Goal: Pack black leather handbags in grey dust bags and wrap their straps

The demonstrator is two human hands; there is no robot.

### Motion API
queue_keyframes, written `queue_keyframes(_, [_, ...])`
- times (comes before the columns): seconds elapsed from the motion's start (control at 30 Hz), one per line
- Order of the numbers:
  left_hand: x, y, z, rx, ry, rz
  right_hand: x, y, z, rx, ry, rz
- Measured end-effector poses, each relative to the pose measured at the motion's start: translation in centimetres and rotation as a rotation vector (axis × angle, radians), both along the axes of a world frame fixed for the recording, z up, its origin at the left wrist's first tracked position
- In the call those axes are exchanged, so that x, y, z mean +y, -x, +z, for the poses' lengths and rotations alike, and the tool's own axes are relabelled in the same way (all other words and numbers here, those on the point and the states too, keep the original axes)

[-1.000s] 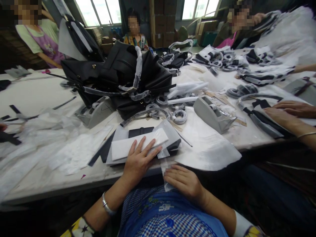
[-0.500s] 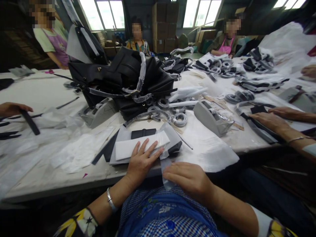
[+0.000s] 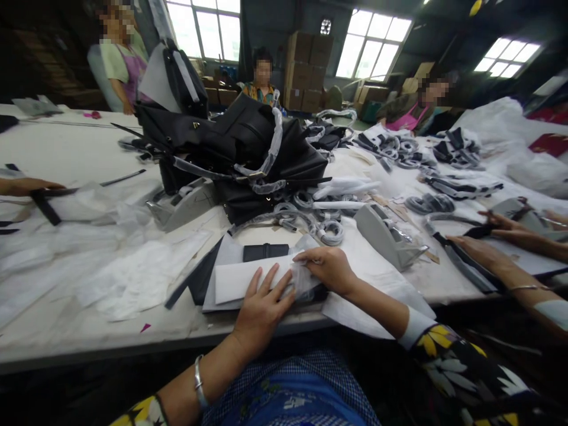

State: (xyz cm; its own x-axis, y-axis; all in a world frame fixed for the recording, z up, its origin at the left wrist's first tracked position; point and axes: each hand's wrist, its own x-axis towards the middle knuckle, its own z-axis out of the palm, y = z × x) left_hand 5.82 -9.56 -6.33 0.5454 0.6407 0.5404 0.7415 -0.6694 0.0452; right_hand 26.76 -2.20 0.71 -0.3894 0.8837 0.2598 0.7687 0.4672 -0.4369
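My left hand (image 3: 261, 307) lies with fingers spread on a white foam strip (image 3: 231, 284), pressing it onto a flat black bag piece (image 3: 202, 287) with pale sheeting under the strip. At the strip's right end, my right hand (image 3: 331, 269) pinches a translucent plastic wrap (image 3: 304, 283), which is folded over that end. Just behind the strip shows a black folded strap piece (image 3: 266, 252). The right fingertips partly hide the wrap's edge.
Black handbags (image 3: 248, 142) are heaped behind. Grey tape dispensers (image 3: 386, 236) stand at left and right, beside plastic-wrapped coiled straps (image 3: 331, 232). Thin white sheets (image 3: 128, 278) lie left. Co-workers' hands (image 3: 483, 254) work at right and at the far left (image 3: 31, 186).
My right hand has risen from the table's front edge onto the strip's right end, bringing the plastic wrap up with it. My left hand stays spread on the foam strip.
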Motion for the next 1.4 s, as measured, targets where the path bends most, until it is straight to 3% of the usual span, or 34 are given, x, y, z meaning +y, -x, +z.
queue_keyframes(0.23, [0.1,-0.1,-0.7,-0.103,-0.015,-0.047,1.0,0.6,-1.5,0.05,0.051,-0.022])
queue_keyframes(0.5, [0.4,-0.1,-0.3,-0.133,-0.035,-0.068,1.8,0.6,-3.0,0.031,0.081,-0.066])
queue_keyframes(0.87, [0.5,-0.3,1.3,0.038,0.0,0.013,4.4,0.8,-2.2,0.034,0.235,-0.081])
queue_keyframes(1.2, [0.7,-1.0,2.0,0.177,0.069,0.072,4.2,1.3,-2.5,0.113,0.124,-0.123])
queue_keyframes(1.3, [0.7,-0.9,1.9,0.202,0.076,0.065,3.8,-0.4,-1.8,0.152,0.084,-0.124])
queue_keyframes(1.4, [0.8,-0.7,1.6,0.188,0.064,0.049,2.9,-5.0,0.0,0.184,0.03,-0.223])
